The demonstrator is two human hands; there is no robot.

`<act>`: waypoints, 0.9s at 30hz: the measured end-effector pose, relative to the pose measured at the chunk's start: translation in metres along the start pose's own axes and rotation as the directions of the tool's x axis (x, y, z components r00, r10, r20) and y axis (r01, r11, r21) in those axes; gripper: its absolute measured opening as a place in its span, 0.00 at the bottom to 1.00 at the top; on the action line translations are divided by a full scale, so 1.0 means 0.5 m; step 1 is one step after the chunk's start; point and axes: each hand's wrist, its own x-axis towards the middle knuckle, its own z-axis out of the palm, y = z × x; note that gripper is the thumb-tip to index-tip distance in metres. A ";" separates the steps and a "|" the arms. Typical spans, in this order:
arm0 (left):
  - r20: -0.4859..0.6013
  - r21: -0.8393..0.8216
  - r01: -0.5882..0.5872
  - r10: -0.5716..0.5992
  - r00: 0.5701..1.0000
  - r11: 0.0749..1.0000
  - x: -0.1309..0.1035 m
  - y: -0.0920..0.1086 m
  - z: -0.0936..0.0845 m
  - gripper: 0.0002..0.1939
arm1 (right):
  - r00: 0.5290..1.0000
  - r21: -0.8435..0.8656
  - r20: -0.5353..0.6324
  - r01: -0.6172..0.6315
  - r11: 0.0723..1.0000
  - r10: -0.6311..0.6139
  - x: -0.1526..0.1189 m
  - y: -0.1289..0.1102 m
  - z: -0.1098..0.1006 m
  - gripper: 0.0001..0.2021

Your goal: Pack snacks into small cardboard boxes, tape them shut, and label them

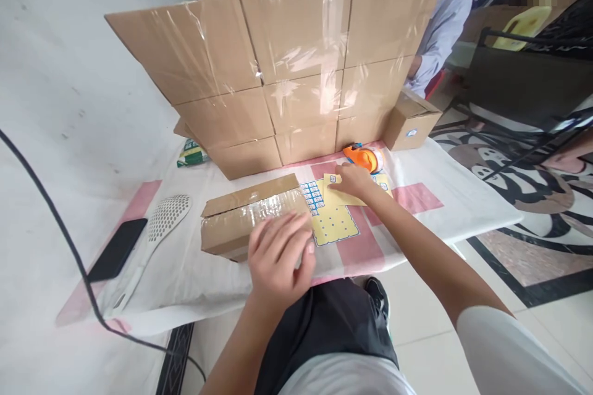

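A small taped cardboard box (227,231) lies on the cloth-covered table in front of me. My left hand (280,253) rests on the right end of this box, its fingers stretched out and slightly bent. To the right is a yellow sticker sheet (336,225) with blue-edged labels. A second yellow sheet (345,196) overlaps it. My right hand (354,180) is on this upper sheet, with thumb and fingertips closed at its left end beside a small label. The palm covers part of the sheet, and the exact fingertip contact is hard to see.
A wall of taped cardboard boxes (301,43) stands behind. An orange tape dispenser (365,159) and a labelled box (410,123) are at right. A white skimmer (167,219), black phone (118,250), green packet (191,153) and hanging cable (74,253) are at left. A person's sleeve (445,31) shows behind.
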 end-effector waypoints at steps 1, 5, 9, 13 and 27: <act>0.007 -0.023 -0.003 0.003 1.000 1.000 -0.004 0.012 0.009 0.08 | 1.000 -0.011 0.018 -0.014 1.000 0.014 0.012 -0.012 0.008 0.24; 0.037 -0.059 0.020 -0.018 0.999 0.998 -0.021 0.034 0.033 0.07 | 0.997 -0.017 0.042 -0.056 0.998 0.057 0.031 -0.035 0.045 0.18; 0.066 -0.047 0.038 -0.035 0.997 0.998 -0.036 0.033 0.033 0.07 | 1.000 0.049 -0.026 -0.006 0.999 0.007 0.019 -0.020 0.057 0.13; 0.059 -0.046 0.039 -0.036 0.998 0.998 -0.047 0.026 0.022 0.08 | 0.981 0.185 -0.180 0.104 0.977 -0.071 -0.026 0.010 0.031 0.15; 0.926 -0.283 0.951 -0.293 0.237 -0.123 -0.028 0.085 0.063 0.27 | 0.474 0.113 -0.680 0.822 0.558 -0.560 -0.383 -0.059 0.003 0.11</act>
